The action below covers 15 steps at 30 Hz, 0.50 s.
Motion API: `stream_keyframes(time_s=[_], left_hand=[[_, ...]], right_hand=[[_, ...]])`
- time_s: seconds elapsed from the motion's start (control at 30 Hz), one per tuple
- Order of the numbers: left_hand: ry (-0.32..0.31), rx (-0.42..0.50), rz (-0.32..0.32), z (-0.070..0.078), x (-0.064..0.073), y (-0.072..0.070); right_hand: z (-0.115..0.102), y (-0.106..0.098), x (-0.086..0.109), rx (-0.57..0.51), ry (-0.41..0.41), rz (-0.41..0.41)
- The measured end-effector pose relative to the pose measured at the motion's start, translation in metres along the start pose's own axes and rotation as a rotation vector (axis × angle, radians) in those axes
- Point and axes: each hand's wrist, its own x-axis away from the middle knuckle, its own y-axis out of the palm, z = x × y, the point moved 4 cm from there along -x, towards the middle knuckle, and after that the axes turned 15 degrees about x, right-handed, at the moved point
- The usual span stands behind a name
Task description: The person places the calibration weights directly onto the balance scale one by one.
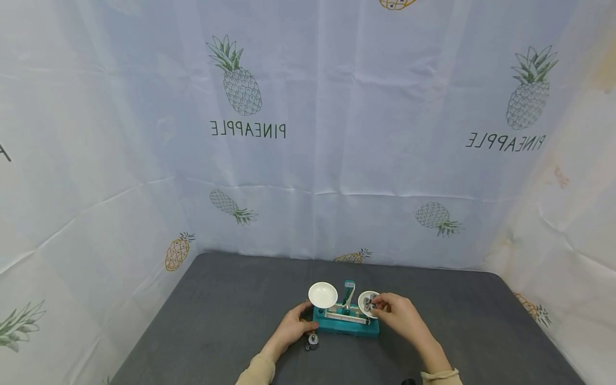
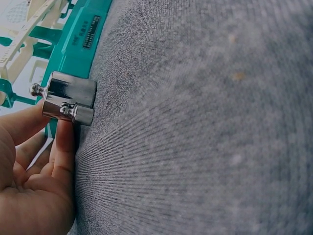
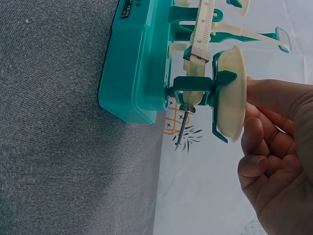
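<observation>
A green balance scale [image 1: 347, 325] with two white pans stands on the dark cloth. My left hand [image 1: 291, 325] grips the left end of its base, thumb at the front and fingers behind. Close to that thumb stand a large metal weight [image 2: 73, 89] and a smaller weight [image 2: 84, 115], upright on the cloth. The left pan [image 1: 323, 295] holds nothing. Several metal weights [image 1: 368, 305] lie in the right pan [image 3: 232, 95]. Over that pan, my right hand [image 1: 398, 314] pinches a weight among them; the pan's rim hides the fingertips in the right wrist view.
A grey cloth [image 1: 231, 321] covers the table. Pineapple-printed curtains [image 1: 337, 133] hang behind it and on both sides. A small black object [image 1: 408, 382] shows at the bottom edge, near the right sleeve. The scale's ruler beam [image 3: 201, 34] and pointer rise close to the right hand.
</observation>
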Motion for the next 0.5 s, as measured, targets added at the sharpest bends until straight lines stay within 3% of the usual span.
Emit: stream_keyframes(time_s=[0.5], left_hand=[[-0.010, -0.012, 0.010, 0.0002, -0.0006, 0.0001]], right_hand=[[0.0000, -0.0038, 0.0021, -0.010, 0.001, 0.009]])
